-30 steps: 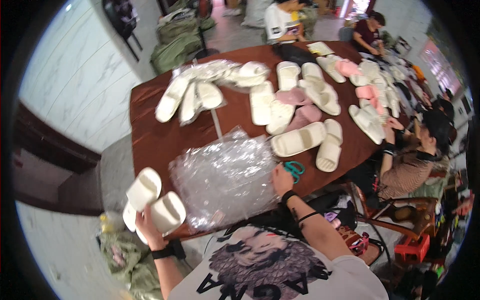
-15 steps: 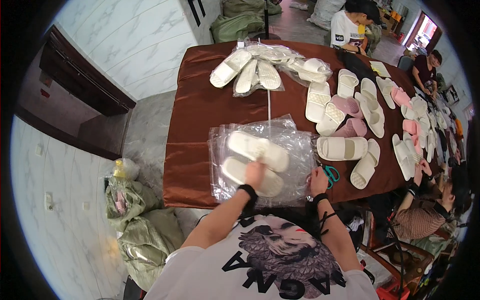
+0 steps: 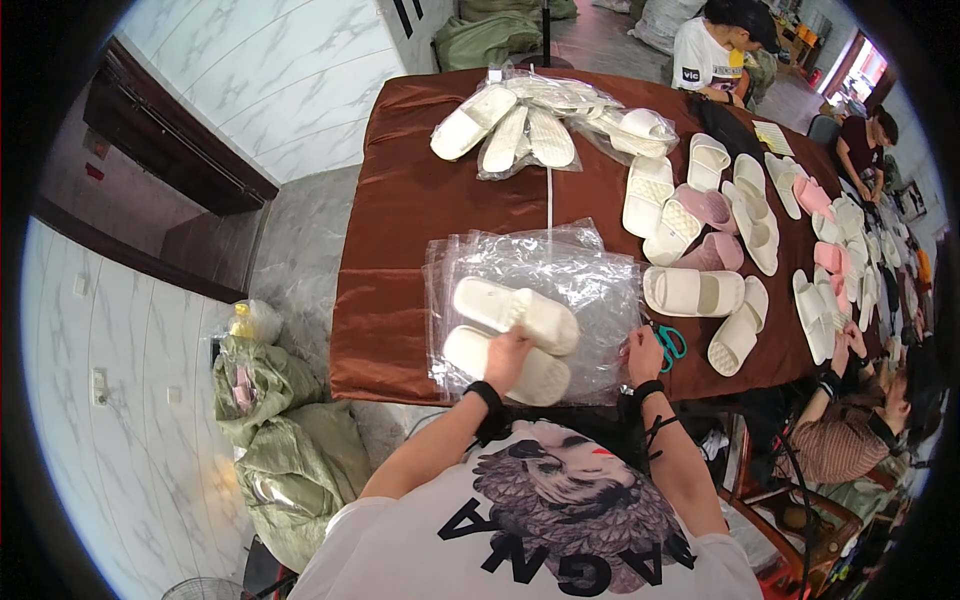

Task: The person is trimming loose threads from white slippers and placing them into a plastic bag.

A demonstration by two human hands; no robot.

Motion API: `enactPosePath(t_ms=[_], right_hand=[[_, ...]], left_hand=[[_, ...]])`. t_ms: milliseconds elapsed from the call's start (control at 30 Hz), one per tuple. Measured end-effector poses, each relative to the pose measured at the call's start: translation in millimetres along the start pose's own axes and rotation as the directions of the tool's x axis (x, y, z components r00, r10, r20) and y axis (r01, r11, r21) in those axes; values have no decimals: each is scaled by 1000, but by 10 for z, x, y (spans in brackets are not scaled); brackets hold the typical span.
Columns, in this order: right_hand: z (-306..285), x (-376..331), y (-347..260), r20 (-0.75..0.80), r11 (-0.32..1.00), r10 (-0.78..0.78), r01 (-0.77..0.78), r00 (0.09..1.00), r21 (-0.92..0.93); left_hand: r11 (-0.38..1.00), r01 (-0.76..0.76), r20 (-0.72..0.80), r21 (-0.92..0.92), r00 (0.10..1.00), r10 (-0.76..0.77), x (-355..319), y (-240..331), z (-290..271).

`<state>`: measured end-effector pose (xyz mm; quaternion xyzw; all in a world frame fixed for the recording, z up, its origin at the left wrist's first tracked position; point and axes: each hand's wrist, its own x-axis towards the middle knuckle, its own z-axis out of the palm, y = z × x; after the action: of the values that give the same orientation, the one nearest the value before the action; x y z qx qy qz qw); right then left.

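Observation:
Two cream slippers (image 3: 512,310) lie side by side on a stack of clear plastic bags (image 3: 560,262) at the near edge of a table with a brown cloth (image 3: 400,220). My left hand (image 3: 508,352) rests on them, fingers curled over the pair between the two soles. At the right edge of the bag stack my right hand (image 3: 642,352) pinches the plastic. Teal-handled scissors (image 3: 669,345) lie just right of that hand.
Bagged cream slippers (image 3: 520,125) are piled at the table's far end. Loose cream and pink slippers (image 3: 700,215) cover the right side. Other people sit at the right edge (image 3: 850,430) and far end (image 3: 715,50). Green sacks (image 3: 280,440) lie on the floor at left.
My left hand brought the two slippers from the left, off the table, onto the bag stack. My view shifted left. The right hand stayed on the bags' edge.

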<state>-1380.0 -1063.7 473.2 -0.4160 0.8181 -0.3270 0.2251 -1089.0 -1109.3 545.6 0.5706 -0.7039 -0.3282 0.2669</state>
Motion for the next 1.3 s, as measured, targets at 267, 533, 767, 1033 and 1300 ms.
enactPosePath(t_ms=[267,533,767,1033,1300], right_hand=[[-181,-105,-287,79,992,20,-30,997,125],[-503,-214,-650,-220,920,-390,389,894,-46],[-782,-151,-466,-156,738,120,17,980,674],[-879,-90,-31,121,798,-312,329,942,-506],[-1334,-138,-192,341,779,-214,370,916,-505]], left_hand=[[853,305,4,-424,942,-335,106,-151,-678],[484,525,356,-700,844,-400,71,146,-488],[546,570,369,-614,819,-440,-16,-176,-483],[506,628,512,-590,777,-367,53,-23,-336],[45,678,655,-734,724,-217,35,-107,-248]])
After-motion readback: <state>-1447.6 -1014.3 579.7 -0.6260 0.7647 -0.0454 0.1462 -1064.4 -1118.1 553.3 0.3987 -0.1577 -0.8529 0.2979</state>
